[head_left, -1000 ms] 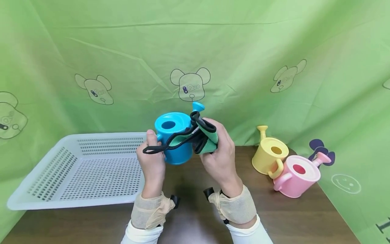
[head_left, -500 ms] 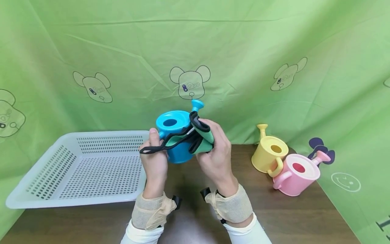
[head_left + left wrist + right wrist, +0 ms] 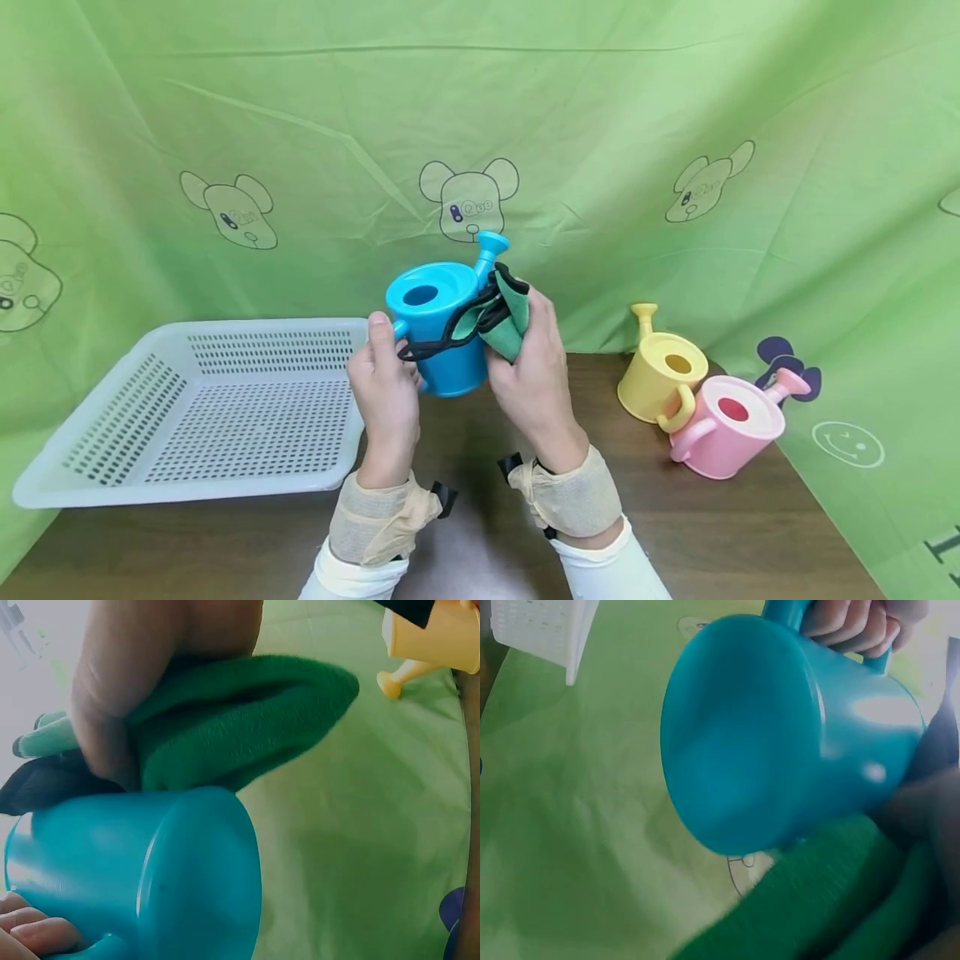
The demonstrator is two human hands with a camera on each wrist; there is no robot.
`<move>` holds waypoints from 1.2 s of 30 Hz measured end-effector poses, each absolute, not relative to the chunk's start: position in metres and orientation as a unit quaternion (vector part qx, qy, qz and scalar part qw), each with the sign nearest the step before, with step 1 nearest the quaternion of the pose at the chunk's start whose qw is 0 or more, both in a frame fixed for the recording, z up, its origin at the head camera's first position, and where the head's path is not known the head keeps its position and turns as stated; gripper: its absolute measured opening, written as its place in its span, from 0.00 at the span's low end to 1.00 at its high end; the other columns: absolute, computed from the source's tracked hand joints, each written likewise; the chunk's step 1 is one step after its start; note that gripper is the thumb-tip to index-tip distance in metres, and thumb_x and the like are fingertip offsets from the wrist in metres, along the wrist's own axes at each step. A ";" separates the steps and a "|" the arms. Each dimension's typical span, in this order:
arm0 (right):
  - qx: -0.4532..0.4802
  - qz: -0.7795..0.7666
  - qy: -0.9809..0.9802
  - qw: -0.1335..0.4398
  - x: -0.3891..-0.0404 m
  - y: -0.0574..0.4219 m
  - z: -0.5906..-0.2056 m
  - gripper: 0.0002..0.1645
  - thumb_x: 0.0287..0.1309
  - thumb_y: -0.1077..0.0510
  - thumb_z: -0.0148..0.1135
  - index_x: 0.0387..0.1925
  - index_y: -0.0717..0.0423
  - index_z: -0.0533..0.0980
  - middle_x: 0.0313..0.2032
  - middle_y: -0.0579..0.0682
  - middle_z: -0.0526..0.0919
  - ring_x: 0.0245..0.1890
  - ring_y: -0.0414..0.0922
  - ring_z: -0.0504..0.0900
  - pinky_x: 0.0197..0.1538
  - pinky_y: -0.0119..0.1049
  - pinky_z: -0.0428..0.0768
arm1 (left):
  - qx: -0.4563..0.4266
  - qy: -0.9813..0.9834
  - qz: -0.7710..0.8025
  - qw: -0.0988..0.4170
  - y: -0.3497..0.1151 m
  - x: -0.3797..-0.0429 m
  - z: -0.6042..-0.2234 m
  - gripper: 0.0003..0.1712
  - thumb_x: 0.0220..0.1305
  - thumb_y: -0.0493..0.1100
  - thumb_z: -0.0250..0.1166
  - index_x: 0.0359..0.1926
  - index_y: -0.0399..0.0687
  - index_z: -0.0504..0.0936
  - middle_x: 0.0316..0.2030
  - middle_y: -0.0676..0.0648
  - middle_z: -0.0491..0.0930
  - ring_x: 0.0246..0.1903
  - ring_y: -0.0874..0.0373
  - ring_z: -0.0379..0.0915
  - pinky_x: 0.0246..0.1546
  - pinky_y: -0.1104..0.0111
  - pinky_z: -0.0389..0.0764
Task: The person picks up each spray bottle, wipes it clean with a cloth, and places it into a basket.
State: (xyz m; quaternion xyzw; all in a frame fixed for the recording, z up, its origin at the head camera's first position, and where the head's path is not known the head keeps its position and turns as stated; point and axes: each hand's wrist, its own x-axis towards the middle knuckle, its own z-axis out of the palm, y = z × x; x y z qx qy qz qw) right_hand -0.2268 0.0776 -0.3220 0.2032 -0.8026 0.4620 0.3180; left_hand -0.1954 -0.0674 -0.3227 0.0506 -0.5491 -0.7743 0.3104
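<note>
A blue toy watering can (image 3: 450,367) is held up over the table, its spout pointing to the back right. My left hand (image 3: 386,392) grips its handle, fingers curled through it, as the right wrist view shows. My right hand (image 3: 534,379) holds a green cloth (image 3: 506,333) with black edging against the can's right side. A black loop of the cloth hangs across the can's front toward the left hand. In the left wrist view the green cloth (image 3: 247,724) is bunched under the right fingers, right at the can's wall (image 3: 105,832). The right hand's fingertips are partly hidden behind the cloth.
A white perforated plastic basket (image 3: 225,492) stands on the left of the brown wooden table (image 3: 480,533). On the right, a yellow watering can (image 3: 645,387) and a pink watering can (image 3: 723,450) stand side by side. A green printed curtain (image 3: 337,100) hangs behind.
The blue watering can has risen slightly and shifted a little right. The cloth has moved along its side toward the spout, and its loop has drawn away from the left hand.
</note>
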 end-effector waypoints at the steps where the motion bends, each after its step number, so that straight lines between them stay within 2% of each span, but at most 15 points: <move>1: 0.220 0.457 -0.806 0.305 -0.227 0.078 -0.322 0.41 0.61 0.67 0.63 0.75 0.60 0.63 0.70 0.60 0.72 0.69 0.57 0.74 0.72 0.60 0.73 | 0.054 -0.548 -0.773 0.315 -0.067 -0.196 -0.323 0.35 0.83 0.55 0.50 0.14 0.50 0.60 0.10 0.56 0.56 0.11 0.61 0.51 0.17 0.70 0.57; 4: 0.269 0.451 -0.809 0.263 -0.228 0.080 -0.321 0.47 0.61 0.61 0.63 0.80 0.57 0.57 0.77 0.58 0.64 0.75 0.55 0.66 0.77 0.61 0.67 | 0.064 -0.557 -0.758 0.334 -0.067 -0.196 -0.323 0.35 0.83 0.55 0.51 0.13 0.51 0.61 0.10 0.57 0.57 0.12 0.61 0.53 0.18 0.69 0.59; 6: 0.289 0.452 -0.811 0.232 -0.228 0.080 -0.319 0.50 0.68 0.44 0.63 0.83 0.51 0.52 0.81 0.55 0.57 0.80 0.53 0.59 0.78 0.63 0.64 | 0.061 -0.569 -0.741 0.351 -0.067 -0.197 -0.323 0.36 0.83 0.54 0.50 0.13 0.50 0.61 0.10 0.57 0.58 0.12 0.61 0.54 0.18 0.69 0.59; 7: 0.295 0.456 -0.812 0.215 -0.228 0.081 -0.320 0.54 0.69 0.34 0.60 0.84 0.48 0.48 0.82 0.53 0.54 0.81 0.52 0.56 0.78 0.64 0.63 | 0.057 -0.575 -0.734 0.357 -0.067 -0.197 -0.324 0.36 0.83 0.54 0.50 0.13 0.49 0.61 0.10 0.57 0.58 0.13 0.60 0.54 0.18 0.69 0.58; 9: 0.302 0.467 -0.809 0.192 -0.226 0.079 -0.319 0.64 0.62 0.15 0.49 0.85 0.43 0.43 0.84 0.50 0.48 0.83 0.51 0.51 0.78 0.67 0.60 | 0.047 -0.583 -0.722 0.370 -0.067 -0.198 -0.325 0.36 0.83 0.54 0.50 0.13 0.48 0.61 0.11 0.57 0.58 0.13 0.60 0.55 0.18 0.69 0.58; 11: 0.308 0.483 -0.798 0.184 -0.224 0.077 -0.319 0.71 0.53 0.07 0.36 0.86 0.42 0.40 0.85 0.49 0.45 0.83 0.51 0.48 0.78 0.69 0.59 | 0.043 -0.585 -0.716 0.379 -0.066 -0.197 -0.325 0.35 0.83 0.54 0.51 0.14 0.48 0.60 0.12 0.57 0.58 0.14 0.60 0.55 0.19 0.69 0.58; 14: 0.326 0.528 -0.760 0.193 -0.224 0.072 -0.320 0.68 0.57 0.09 0.25 0.85 0.47 0.44 0.84 0.51 0.48 0.83 0.52 0.50 0.80 0.65 0.56 | 0.053 -0.587 -0.708 0.390 -0.065 -0.197 -0.325 0.35 0.83 0.53 0.52 0.14 0.47 0.61 0.12 0.57 0.58 0.15 0.60 0.55 0.20 0.68 0.57; 17: 0.327 0.576 -0.719 0.210 -0.224 0.068 -0.322 0.61 0.66 0.16 0.25 0.83 0.53 0.53 0.79 0.54 0.58 0.79 0.51 0.58 0.79 0.59 0.60 | 0.066 -0.594 -0.693 0.403 -0.061 -0.196 -0.325 0.36 0.82 0.51 0.52 0.13 0.42 0.62 0.12 0.57 0.58 0.16 0.60 0.54 0.21 0.67 0.55; 20: 0.302 0.609 -0.703 0.210 -0.224 0.065 -0.323 0.54 0.70 0.21 0.33 0.79 0.53 0.61 0.73 0.55 0.67 0.72 0.48 0.66 0.76 0.54 0.66 | 0.055 -0.598 -0.681 0.418 -0.058 -0.196 -0.327 0.35 0.82 0.47 0.53 0.14 0.36 0.63 0.12 0.57 0.59 0.16 0.61 0.55 0.22 0.68 0.55; 23: 0.264 0.618 -0.714 0.198 -0.224 0.065 -0.324 0.51 0.67 0.20 0.44 0.76 0.50 0.66 0.67 0.54 0.71 0.67 0.48 0.70 0.72 0.54 0.71 | 0.033 -0.600 -0.675 0.428 -0.056 -0.197 -0.327 0.35 0.83 0.46 0.54 0.15 0.34 0.64 0.13 0.57 0.59 0.15 0.61 0.56 0.21 0.69 0.55; 26: 0.236 0.625 -0.720 0.187 -0.223 0.066 -0.323 0.53 0.62 0.18 0.53 0.75 0.46 0.68 0.67 0.50 0.73 0.67 0.47 0.72 0.71 0.54 0.74 | 0.018 -0.600 -0.674 0.430 -0.054 -0.197 -0.327 0.34 0.83 0.47 0.55 0.16 0.35 0.65 0.13 0.57 0.59 0.15 0.60 0.55 0.20 0.69 0.55; 29: 0.223 0.625 -0.722 0.194 -0.223 0.066 -0.323 0.49 0.61 0.22 0.61 0.75 0.43 0.69 0.66 0.46 0.76 0.66 0.46 0.75 0.70 0.53 0.76 | 0.018 -0.600 -0.674 0.430 -0.054 -0.197 -0.328 0.34 0.83 0.47 0.55 0.16 0.35 0.64 0.13 0.56 0.59 0.15 0.60 0.54 0.20 0.69 0.56; 33: 0.228 0.622 -0.715 0.221 -0.223 0.065 -0.323 0.38 0.67 0.39 0.70 0.74 0.42 0.72 0.67 0.44 0.79 0.66 0.44 0.77 0.69 0.48 0.77 | 0.026 -0.601 -0.674 0.429 -0.053 -0.197 -0.328 0.34 0.83 0.46 0.54 0.15 0.36 0.64 0.13 0.56 0.59 0.15 0.60 0.54 0.21 0.69 0.56; 36: 0.241 0.623 -0.700 0.252 -0.223 0.063 -0.323 0.33 0.65 0.55 0.73 0.71 0.47 0.76 0.67 0.46 0.81 0.67 0.43 0.79 0.70 0.43 0.78 | 0.038 -0.597 -0.680 0.424 -0.054 -0.198 -0.327 0.34 0.83 0.47 0.53 0.15 0.41 0.64 0.13 0.57 0.59 0.15 0.61 0.54 0.21 0.69 0.54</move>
